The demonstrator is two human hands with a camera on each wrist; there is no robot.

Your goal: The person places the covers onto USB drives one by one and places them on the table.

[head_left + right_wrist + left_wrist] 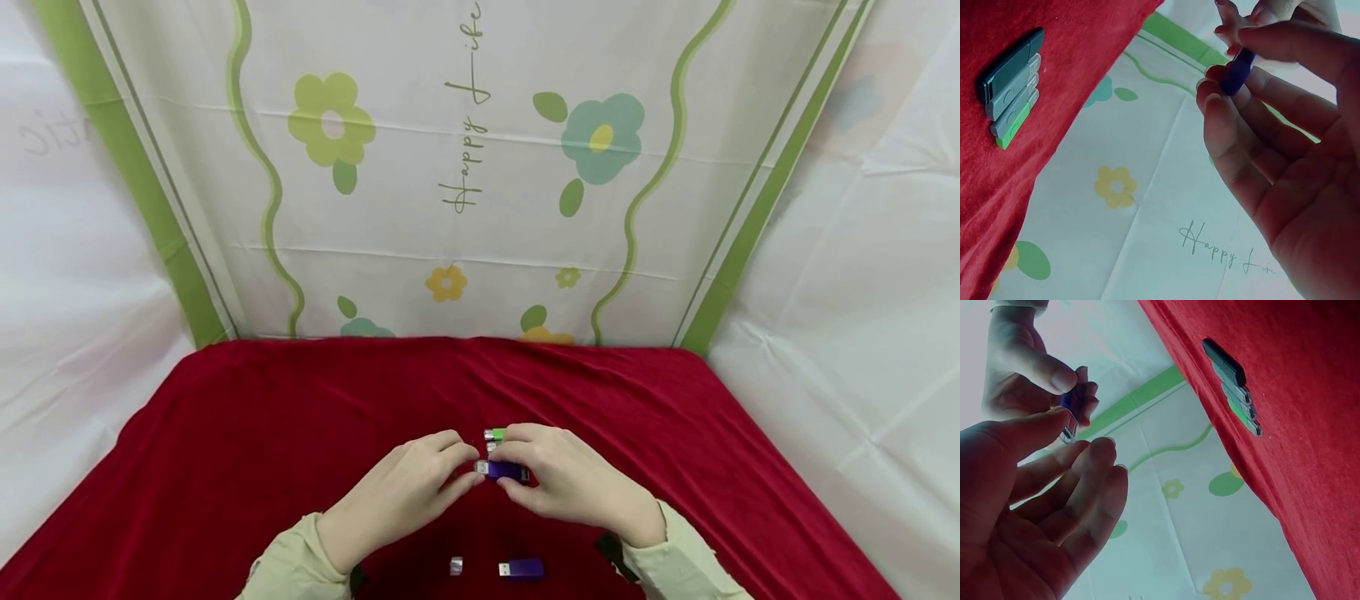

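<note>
In the head view, my right hand [566, 475] pinches the dark blue-purple body of a USB stick [504, 470] between thumb and fingers, above the red cloth. My left hand [408, 479] has its thumb and forefinger at the stick's silver end, pinching it. The left wrist view shows this bright end [1069, 430] between the left thumb and forefinger, the other fingers loosely bent. In the right wrist view the purple body [1238, 72] lies between the right thumb and fingertips. Nearer me on the cloth lie another purple USB stick [522, 568] and a small silver piece [456, 566].
Red cloth [300, 417] covers the table. Beyond the right hand lies a row of USB sticks, with a green one [1015, 125], grey ones [1007, 103] and a larger black one [1013, 65]. White patterned curtains [450, 233] stand behind and on both sides.
</note>
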